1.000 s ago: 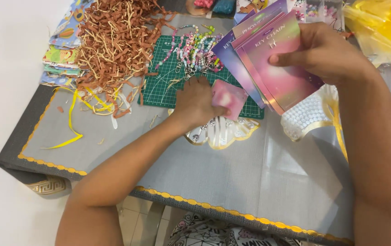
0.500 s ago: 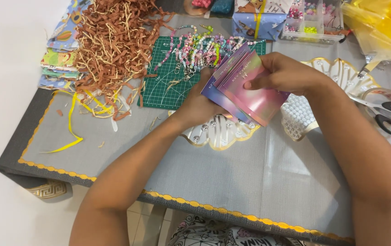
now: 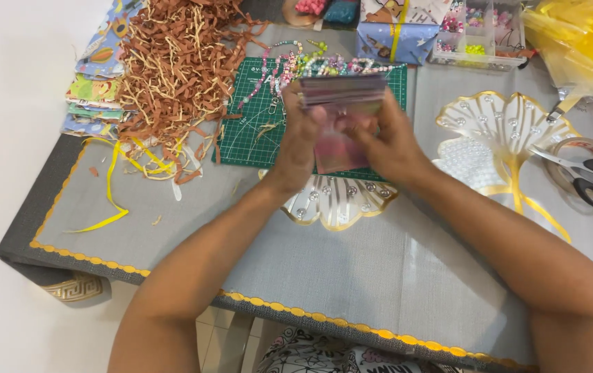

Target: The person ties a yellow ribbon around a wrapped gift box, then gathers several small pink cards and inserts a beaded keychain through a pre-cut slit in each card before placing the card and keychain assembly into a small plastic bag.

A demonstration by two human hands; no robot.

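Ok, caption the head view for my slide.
Left hand and right hand square up a stack of pink-purple cards above a green cutting mat.

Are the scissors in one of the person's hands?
No, the scissors lie on the table at the right, while both hands grip the stack of cards.

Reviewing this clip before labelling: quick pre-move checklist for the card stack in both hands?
1. Left hand grips pink-purple card stack: ok.
2. Right hand on stack's other side: ok.
3. Stack squared, edges aligned: ok.
4. Stack held off the green cutting mat: ok.
5. Number of cards in stack: cannot tell.
6. Scissors lie apart from both hands, at table's right: ok.
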